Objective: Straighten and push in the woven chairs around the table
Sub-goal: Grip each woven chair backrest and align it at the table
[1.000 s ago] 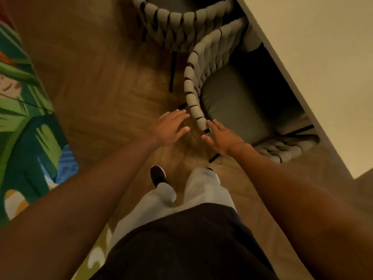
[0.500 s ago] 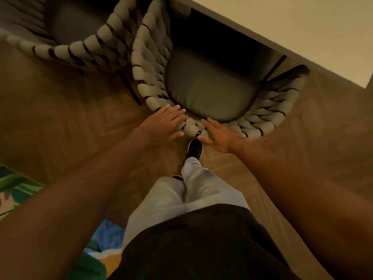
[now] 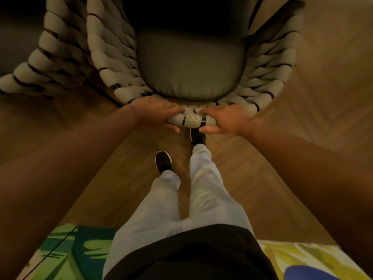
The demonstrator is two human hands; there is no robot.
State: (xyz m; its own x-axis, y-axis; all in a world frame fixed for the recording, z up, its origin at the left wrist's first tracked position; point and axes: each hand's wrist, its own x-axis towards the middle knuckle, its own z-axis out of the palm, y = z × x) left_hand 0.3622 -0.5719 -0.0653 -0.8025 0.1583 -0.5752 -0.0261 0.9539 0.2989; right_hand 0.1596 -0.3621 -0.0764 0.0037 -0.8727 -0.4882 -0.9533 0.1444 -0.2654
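A woven chair (image 3: 191, 67) with a thick grey rope back and a dark grey seat cushion stands straight in front of me. My left hand (image 3: 155, 112) grips the top rail of its backrest, fingers over the top and thumb underneath. My right hand (image 3: 224, 120) grips the same rail just to the right, a short stretch of weave showing between the two hands. The front of the seat runs into deep shadow at the top of the view; the table does not show.
A second woven chair (image 3: 50, 57) stands close on the left, its back nearly touching the first one. My feet (image 3: 163, 161) are on the herringbone wood floor (image 3: 312, 98) just behind the chair. A green leaf-patterned rug (image 3: 66, 255) lies behind me.
Both hands went from hovering flat near the chair's back to gripping its top rail. I have stepped round to face the chair squarely, and the table top has left the view.
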